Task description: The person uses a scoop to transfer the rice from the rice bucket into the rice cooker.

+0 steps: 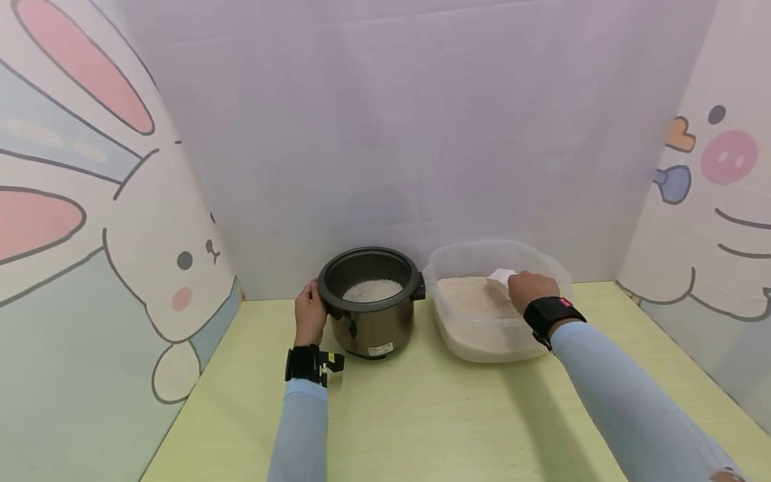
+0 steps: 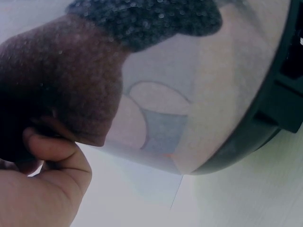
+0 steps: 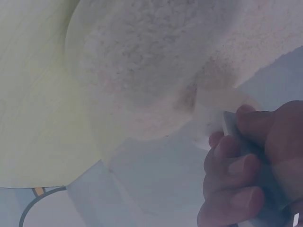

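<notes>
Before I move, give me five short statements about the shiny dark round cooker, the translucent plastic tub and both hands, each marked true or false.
1. The right hand grips a white scoop. True.
2. The left hand holds the left side of the shiny dark round cooker. True.
3. The cooker's top is covered. False: it is open, with white rice visible inside.
4. The translucent plastic tub contains rice. True.
5. The tub stands to the left of the cooker in the head view. False: it stands to the right.
</notes>
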`<state>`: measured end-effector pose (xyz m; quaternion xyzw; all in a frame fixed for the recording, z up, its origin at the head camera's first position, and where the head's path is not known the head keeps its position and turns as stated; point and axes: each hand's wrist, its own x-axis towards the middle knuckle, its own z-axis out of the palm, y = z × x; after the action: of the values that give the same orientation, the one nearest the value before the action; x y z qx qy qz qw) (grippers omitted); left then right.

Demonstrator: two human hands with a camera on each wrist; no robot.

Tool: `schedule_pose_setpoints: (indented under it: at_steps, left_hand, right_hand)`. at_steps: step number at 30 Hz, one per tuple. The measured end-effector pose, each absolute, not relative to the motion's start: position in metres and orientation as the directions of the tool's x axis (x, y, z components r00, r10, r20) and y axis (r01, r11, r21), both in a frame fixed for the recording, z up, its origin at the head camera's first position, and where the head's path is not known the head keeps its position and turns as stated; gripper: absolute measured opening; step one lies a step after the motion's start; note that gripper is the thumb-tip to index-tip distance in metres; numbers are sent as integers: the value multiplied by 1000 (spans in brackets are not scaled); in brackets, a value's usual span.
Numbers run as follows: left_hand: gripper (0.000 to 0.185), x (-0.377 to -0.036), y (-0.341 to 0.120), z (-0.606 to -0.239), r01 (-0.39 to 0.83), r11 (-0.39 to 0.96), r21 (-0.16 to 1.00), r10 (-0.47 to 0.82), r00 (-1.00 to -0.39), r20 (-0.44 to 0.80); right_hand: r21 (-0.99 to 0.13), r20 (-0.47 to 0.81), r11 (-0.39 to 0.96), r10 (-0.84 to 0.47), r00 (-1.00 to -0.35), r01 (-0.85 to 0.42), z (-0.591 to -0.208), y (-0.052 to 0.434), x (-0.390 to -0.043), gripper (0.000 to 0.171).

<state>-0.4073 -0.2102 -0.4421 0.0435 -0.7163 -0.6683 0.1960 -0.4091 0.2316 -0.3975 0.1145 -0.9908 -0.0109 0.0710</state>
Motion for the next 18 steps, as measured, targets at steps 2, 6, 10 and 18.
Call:
schedule_pose_setpoints:
  at_steps: [2, 6, 10, 18]
  left_hand:
    - [42, -408, -210, -442, 199, 98, 975, -321, -921, 221]
    - [42, -408, -210, -442, 201, 105, 974, -322, -920, 225]
    - [42, -409, -211, -443, 195, 114, 974, -325, -919, 222]
    - [43, -408, -210, -442, 198, 117, 973, -322, -920, 225]
  right_hand:
    - [35, 124, 972, -236, -964, -234, -397, 232, -409, 20]
    - [12, 92, 969, -246, -965, -246, -398, 234, -411, 16]
    - [-17, 51, 967, -254, -966, -255, -401, 236, -414, 14]
    - [-74, -69, 958, -281, -957, -276, -400, 234, -417, 24]
